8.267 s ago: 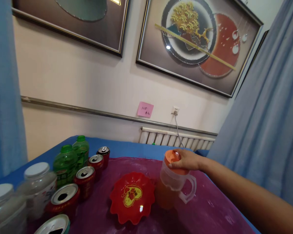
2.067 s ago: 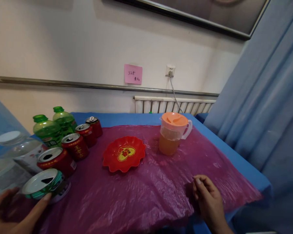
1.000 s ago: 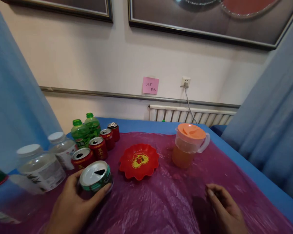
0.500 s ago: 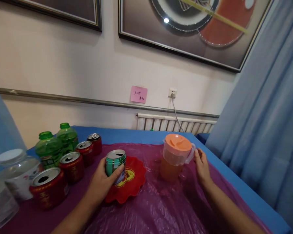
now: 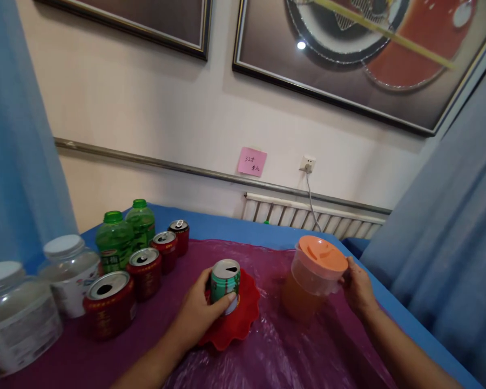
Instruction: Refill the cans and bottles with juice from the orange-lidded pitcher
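My left hand (image 5: pixel 204 302) is wrapped round a green drink can (image 5: pixel 225 283), its top opened, upright over a red scalloped plate (image 5: pixel 243 319). Whether the can rests on the plate I cannot tell. At the right, my right hand (image 5: pixel 358 286) is closed on the handle of a clear plastic pitcher (image 5: pixel 305 297) with an orange lid (image 5: pixel 323 256). Orange-brown liquid fills the lower part of the pitcher, which leans slightly. The fingers hide most of the handle.
Several red cans (image 5: pixel 109 305) line up at the left, beside two green bottles (image 5: pixel 115 243) and two clear jars with white lids (image 5: pixel 18 319). Purple plastic sheeting (image 5: pixel 275 354) covers much of the blue table (image 5: pixel 227 219). A radiator (image 5: pixel 283 210) stands behind.
My right hand has closed on the pitcher's handle, and the pitcher now tilts a little. The left hand still grips the can. The whole view has shifted.
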`<state>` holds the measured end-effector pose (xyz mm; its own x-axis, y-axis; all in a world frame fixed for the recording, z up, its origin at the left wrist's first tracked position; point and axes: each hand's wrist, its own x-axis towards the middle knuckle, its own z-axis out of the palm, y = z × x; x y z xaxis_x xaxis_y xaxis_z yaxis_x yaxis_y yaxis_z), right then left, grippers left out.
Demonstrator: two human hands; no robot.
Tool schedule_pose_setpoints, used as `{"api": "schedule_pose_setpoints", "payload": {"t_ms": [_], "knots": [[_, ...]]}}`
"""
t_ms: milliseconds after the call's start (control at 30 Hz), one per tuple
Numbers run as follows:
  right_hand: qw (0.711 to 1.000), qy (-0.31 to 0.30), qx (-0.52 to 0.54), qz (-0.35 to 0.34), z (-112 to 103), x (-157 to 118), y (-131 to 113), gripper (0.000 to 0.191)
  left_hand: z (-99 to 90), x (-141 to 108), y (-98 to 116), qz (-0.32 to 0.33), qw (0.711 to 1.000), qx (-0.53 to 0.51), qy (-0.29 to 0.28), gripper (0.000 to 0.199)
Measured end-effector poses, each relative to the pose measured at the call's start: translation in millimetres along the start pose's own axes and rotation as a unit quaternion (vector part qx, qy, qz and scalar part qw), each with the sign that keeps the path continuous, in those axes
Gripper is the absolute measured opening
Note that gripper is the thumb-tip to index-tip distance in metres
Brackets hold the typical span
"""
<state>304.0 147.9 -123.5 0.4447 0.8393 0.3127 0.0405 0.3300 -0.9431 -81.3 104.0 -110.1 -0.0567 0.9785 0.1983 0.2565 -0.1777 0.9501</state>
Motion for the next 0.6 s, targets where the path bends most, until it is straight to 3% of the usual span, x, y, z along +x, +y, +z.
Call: {"api": "schedule_pose_setpoints", "payload": {"t_ms": [267, 433, 600], "knots": [[0.992, -0.073, 0.069, 0.078, 6, -8, -23, 0.057, 5.6, -10, -8, 0.069, 0.990, 0.118, -0.024, 0.058], [0.991, -0.053, 0.065, 0.103, 24, -17, -41, 0.056, 3.6, -7, -17, 0.104, 0.983, 0.149, -0.008, 0.065], [0.992, -0.054, 0.049, 0.102, 38, -20, -58, 0.058, 0.1, -8, -15, 0.121, 0.977, 0.177, -0.010, 0.058]]}}
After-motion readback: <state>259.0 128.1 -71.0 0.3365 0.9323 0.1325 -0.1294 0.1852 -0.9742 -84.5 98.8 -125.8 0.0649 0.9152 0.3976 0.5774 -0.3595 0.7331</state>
